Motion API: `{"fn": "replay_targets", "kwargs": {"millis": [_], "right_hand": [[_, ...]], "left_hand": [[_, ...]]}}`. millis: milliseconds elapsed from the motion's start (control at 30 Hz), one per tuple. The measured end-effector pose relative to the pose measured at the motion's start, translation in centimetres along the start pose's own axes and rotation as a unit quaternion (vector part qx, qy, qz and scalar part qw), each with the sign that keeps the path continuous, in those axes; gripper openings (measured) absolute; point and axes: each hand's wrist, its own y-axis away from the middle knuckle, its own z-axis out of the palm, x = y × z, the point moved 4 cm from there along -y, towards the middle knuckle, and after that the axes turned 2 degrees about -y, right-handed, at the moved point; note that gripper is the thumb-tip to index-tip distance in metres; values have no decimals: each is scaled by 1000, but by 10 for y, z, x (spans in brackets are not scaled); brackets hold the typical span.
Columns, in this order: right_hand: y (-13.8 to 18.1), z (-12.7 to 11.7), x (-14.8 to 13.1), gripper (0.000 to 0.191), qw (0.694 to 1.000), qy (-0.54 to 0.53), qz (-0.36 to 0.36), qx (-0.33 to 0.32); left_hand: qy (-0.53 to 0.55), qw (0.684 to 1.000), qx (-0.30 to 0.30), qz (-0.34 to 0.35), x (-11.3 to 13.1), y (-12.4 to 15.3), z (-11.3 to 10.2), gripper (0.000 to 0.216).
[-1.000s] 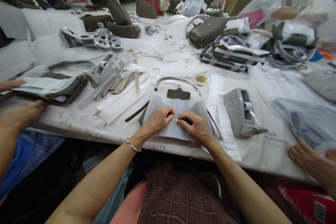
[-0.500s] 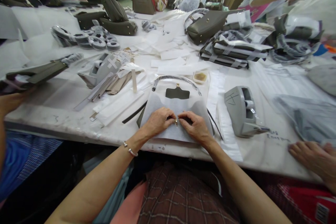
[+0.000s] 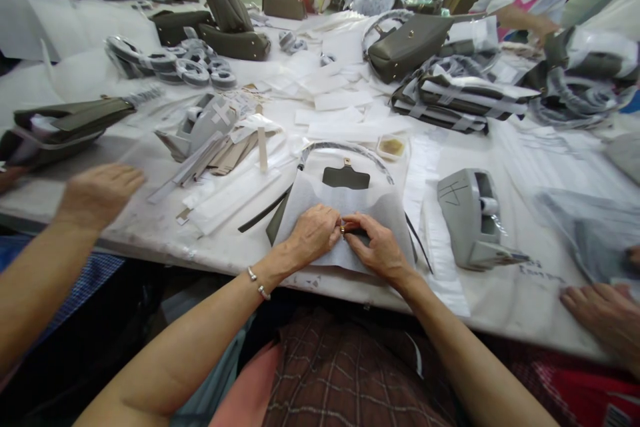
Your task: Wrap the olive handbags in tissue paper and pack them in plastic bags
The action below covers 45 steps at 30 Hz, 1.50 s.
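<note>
**Both hands pinching a gold fitting on a wrapped bag**

The person is working at the near edge of the table (image 3: 505,300), where a bag (image 3: 273,223) is lying flat under white paper (image 3: 345,203). The left hand (image 3: 315,233) and right hand (image 3: 380,250) are meeting fingertip to fingertip over a small gold fitting (image 3: 343,229) low on the paper. Each grip is drawn almost closed, thumb and forefinger nipping the fitting between them, and the other fingers are resting on the paper.

Judging by this, the step in hand is fine work on that fitting through or at the wrapping. Whatever follows is calling for light, exact fingertip pressure, since the paper looks thin and easy to tear.

A cut-out in the paper is showing the bag's dark tab (image 3: 346,177), and the handle (image 3: 345,147) is arching just beyond it. A small clear tray (image 3: 391,146) beside the handle is holding something brownish, too small to identify. A grey dispenser (image 3: 470,217) is standing near the right hand. A co-worker's hand (image 3: 97,193) is hovering well apart on the left.
</note>
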Motion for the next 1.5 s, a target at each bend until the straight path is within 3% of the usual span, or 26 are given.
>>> {"fn": "replay_targets", "kwargs": {"millis": [167, 267, 533, 700, 1000, 1200, 1333, 1500], "right_hand": [[2, 0, 1, 31, 1000, 4, 10, 0], [2, -1, 1, 30, 999, -19, 26, 15], [0, -4, 3, 26, 993, -64, 63, 75], [-1, -5, 4, 23, 990, -86, 66, 84], [-3, -1, 6, 21, 994, -70, 36, 71], [-7, -2, 7, 26, 994, -88, 48, 53], [-9, -6, 9, 27, 988, -123, 77, 46], [-9, -8, 11, 28, 985, -140, 97, 40]], "left_hand": [[39, 997, 39, -58, -8, -2, -2, 9], [96, 994, 49, -35, -11, -1, -4, 8], [166, 985, 34, -4, -12, 5, -6, 11], [236, 970, 38, -35, -13, 4, -12, 13], [347, 936, -15, -57, -14, 4, -18, 22], [376, 923, 70, -32, -12, 1, -39, 7], [351, 932, 84, 1, 0, 7, -63, 12], [296, 955, 1, 25, 41, 34, -72, 28]]}}
